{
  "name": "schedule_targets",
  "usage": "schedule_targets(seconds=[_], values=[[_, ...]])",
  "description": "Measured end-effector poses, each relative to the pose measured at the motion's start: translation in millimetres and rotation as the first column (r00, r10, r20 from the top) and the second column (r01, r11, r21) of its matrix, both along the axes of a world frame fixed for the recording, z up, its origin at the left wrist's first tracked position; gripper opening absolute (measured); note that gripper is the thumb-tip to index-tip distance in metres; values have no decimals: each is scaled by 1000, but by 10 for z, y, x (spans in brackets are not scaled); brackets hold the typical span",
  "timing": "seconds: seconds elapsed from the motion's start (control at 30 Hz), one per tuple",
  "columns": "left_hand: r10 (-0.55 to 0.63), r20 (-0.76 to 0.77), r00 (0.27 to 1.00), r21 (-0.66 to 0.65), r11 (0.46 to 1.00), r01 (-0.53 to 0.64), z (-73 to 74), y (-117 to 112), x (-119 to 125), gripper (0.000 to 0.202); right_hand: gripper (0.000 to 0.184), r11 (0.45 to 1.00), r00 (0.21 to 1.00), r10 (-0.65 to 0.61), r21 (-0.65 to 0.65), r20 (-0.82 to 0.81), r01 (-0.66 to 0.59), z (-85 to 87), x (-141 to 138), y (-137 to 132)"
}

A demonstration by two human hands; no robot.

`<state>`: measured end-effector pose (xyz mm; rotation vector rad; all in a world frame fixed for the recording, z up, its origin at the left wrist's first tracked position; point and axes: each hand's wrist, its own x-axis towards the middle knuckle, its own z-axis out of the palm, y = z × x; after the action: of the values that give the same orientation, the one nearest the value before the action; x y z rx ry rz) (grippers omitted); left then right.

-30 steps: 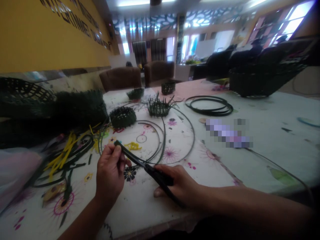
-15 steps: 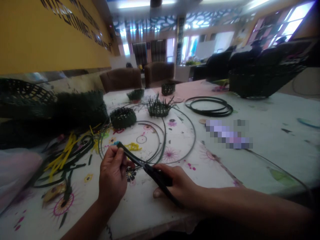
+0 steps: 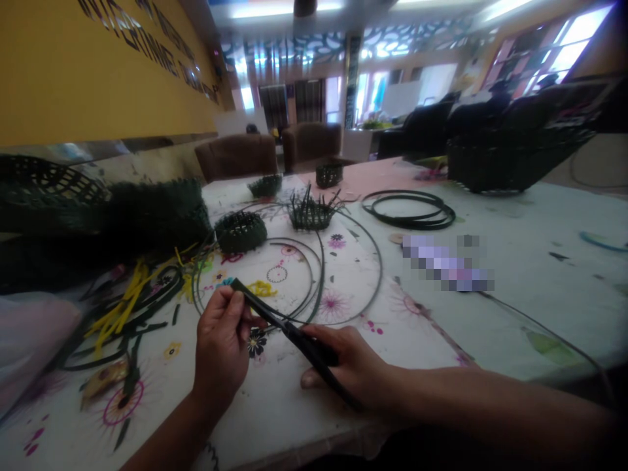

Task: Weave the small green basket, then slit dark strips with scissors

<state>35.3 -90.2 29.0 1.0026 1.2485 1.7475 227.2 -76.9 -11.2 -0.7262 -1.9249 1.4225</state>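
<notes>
My left hand [image 3: 223, 347] pinches the end of a dark green strip [image 3: 237, 285] between thumb and fingers. Wrapped round the handles of black scissors [image 3: 314, 353] is my right hand [image 3: 353, 366]. The scissor blades point up and left, lying along the strip near my left fingers; whether they bite into it I cannot tell. Behind my hands, thin dark strips curl in wide loops [image 3: 380, 261] on the table. A small round woven basket [image 3: 240, 230] and a basket with loose upright strands [image 3: 311, 212] stand by the loops.
Yellow strips [image 3: 118, 304] and green scraps lie left, near a pale plastic bag [image 3: 32, 347]. Large dark baskets [image 3: 161, 212] stand back left, another [image 3: 510, 160] back right. A coil [image 3: 409, 209] and a blurred-out purple item [image 3: 444, 261] lie right on the table [image 3: 510, 327].
The scissor blades look closer together than before. Both hands have stayed nearly in place, and the view has shifted very slightly.
</notes>
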Motion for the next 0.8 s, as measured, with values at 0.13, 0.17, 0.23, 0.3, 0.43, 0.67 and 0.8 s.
schedule_targets(seconds=[0.13, 0.17, 0.23, 0.3, 0.43, 0.67, 0.8], values=[[9, -46, 999, -2, 1000, -9, -10, -7, 0, 20, 41, 998, 998, -54, 23, 31, 53, -29, -25, -8], [3, -49, 999, -4, 1000, -3, -9, -12, 4, 20, 43, 997, 997, -67, 28, 33, 66, -39, -27, -11], [-12, -55, 998, -12, 1000, 11, -5, -22, 14, 21, 47, 996, 996, -84, 23, 33, 83, -57, -26, -16], [-19, -55, 998, -15, 1000, 18, 6, -31, 27, 22, 49, 996, 996, -88, 21, 31, 88, -69, -20, -16], [-14, -114, 993, -26, 1000, 11, 34, -49, 46, 22, 51, 997, 997, -75, 37, 13, 74, -71, -14, 0], [-29, 67, 997, -51, 998, 33, -30, -42, 54, 24, 41, 1000, 1000, -5, 11, 14, 5, -7, -13, -9], [-31, -27, 999, -41, 999, 30, -78, -32, 15, 24, 40, 999, 999, -37, 34, -4, 37, -15, -20, -23]])
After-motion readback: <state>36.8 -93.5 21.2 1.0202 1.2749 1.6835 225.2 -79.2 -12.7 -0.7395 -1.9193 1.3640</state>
